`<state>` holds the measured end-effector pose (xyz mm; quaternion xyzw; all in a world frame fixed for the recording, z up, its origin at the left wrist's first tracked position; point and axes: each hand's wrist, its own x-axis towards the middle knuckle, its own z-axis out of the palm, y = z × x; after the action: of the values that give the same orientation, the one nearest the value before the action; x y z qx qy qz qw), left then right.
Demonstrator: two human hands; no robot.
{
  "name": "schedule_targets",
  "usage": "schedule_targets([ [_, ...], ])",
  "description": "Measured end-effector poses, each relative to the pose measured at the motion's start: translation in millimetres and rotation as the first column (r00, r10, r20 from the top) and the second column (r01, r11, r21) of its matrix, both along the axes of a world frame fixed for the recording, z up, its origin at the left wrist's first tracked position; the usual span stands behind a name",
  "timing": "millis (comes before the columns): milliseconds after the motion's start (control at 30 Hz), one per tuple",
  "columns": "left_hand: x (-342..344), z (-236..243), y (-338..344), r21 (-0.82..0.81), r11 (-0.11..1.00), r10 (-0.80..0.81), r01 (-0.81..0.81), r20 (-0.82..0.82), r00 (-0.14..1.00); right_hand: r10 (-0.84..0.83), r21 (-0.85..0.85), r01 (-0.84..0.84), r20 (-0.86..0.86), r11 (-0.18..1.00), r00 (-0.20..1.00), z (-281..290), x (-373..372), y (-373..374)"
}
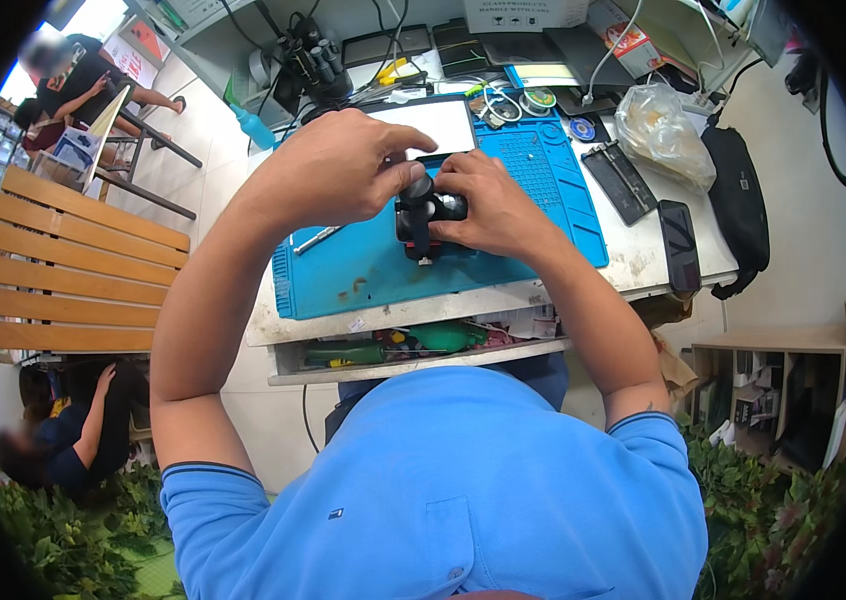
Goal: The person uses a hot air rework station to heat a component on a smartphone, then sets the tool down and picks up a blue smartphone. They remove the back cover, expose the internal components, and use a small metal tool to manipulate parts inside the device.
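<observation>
A small black clamp-like tool (421, 215) with a round knob on top stands on a blue work mat (343, 285). It sits over a dark, flat piece with a red edge, whose kind I cannot make out. My right hand (493, 208) is closed around the clamp's right side, fingers over its top and thumb lower down. Over the knob hovers my left hand (338, 165), index finger stretched out and thumb tip at the knob, with a gap between them; its other fingers are hidden. A slim silver tool (318, 240) lies left of the clamp.
Behind the clamp lies a white-faced panel (448, 122). At right are a dark flat tray (619, 180), a phone (679, 245), a plastic bag (665, 135) and a black pouch (738, 210). An open drawer (413, 358) with tools juts toward me. A microscope-like device (313, 65) stands at back left.
</observation>
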<state>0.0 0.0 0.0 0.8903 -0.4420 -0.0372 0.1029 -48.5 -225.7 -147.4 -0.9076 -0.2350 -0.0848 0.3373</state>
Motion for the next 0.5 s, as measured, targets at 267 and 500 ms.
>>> schedule_targets([
  [267,-3.7,-6.6,-0.1,0.107,0.990,0.097,-0.093,-0.027,0.995,0.004,0.032,-0.006,0.048,0.999,0.999,-1.9,1.2,-0.4],
  [500,-4.5,-10.7,6.5,-0.002,0.998,0.058,-0.058,0.027,0.998,-0.003,0.036,0.001,0.052,0.999,0.999,-0.8,1.3,1.2],
])
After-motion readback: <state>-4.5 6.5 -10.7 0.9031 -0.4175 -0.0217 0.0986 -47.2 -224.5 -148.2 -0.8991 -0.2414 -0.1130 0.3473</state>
